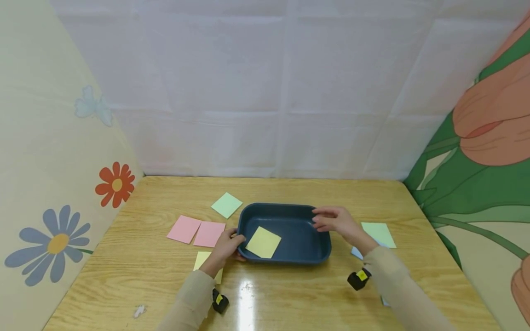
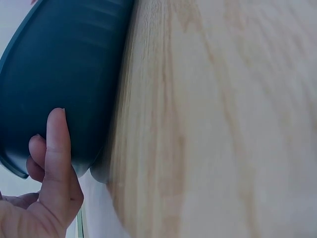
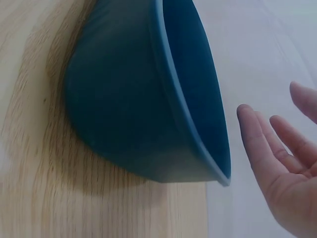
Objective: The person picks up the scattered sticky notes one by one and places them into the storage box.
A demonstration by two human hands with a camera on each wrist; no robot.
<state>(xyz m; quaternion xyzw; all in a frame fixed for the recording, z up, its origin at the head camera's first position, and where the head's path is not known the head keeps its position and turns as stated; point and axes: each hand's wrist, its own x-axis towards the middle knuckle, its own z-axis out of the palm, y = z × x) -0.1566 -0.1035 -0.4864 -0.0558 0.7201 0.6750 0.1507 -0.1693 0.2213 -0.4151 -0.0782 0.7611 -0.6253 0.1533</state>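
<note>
A dark blue rectangular basin sits in the middle of the wooden table, with a yellow sticky note lying inside its left half. My left hand grips the basin's left end, thumb at the rim; in the left wrist view its fingers lie against the outer wall. Over the right end hovers my right hand, fingers loosely extended and holding nothing. The right wrist view shows that hand apart from the basin's rim.
Left of the basin lie two pink notes, a green note and a yellow note, partly covered by the left arm. At right are another green note and a blue note, partly behind the right arm. A small white scrap lies front left.
</note>
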